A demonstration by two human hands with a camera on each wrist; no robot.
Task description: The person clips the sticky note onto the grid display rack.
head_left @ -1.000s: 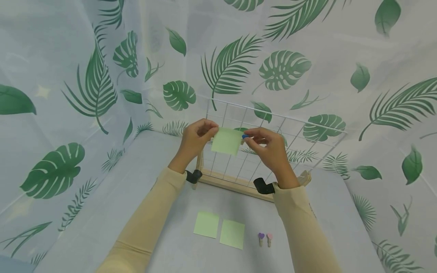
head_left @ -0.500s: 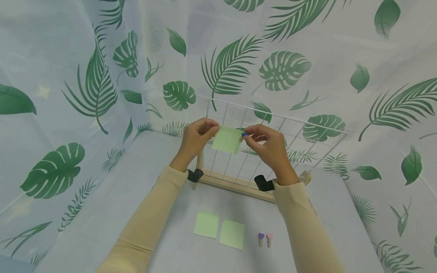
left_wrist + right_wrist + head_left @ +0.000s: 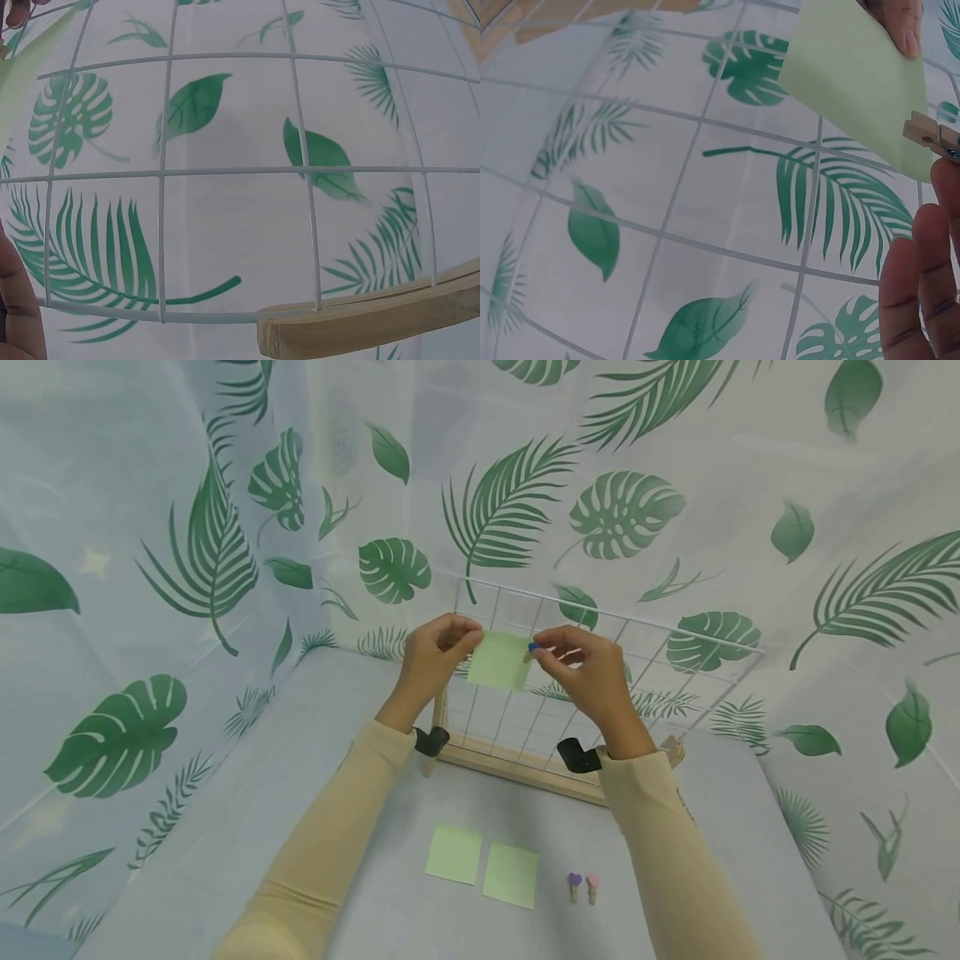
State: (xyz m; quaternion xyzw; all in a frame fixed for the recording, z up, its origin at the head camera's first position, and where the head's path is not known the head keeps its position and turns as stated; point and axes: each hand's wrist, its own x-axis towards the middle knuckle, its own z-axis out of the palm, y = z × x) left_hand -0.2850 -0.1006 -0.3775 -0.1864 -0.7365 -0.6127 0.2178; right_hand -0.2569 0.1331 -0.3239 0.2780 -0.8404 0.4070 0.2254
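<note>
Head view used for all clock directions unless noted. Light green sticky note was held up in front of the white wire grid, between the two hands. Its upper left corner, at about 10 o'clock from its middle, was pinched between thumb and fingers of the left hand. Blue-topped wooden clothespin was pinched by the right hand.

Key relation: note lay at 9 o'clock from the right grip, clothespin placed at the note's right edge, between 2 and 3 o'clock from its middle. Right hand was the nearer one to that edge. Clothespin's long axis ran roughly 1 to 7 o'clock, blue top uppermost; in the right wrist view its wooden end was overlapped with the note's edge. Whether paper was caught between the prongs could not be told. Contact between note and wire could not be confirmed either.

On the white table, at 6 o'clock from the held note, left loose note and right loose note were laid side by side. Purple heart clothespin and pink heart clothespin were set side by side at 6 o'clock from the right hand. Grid was carried on a wooden base.
</note>
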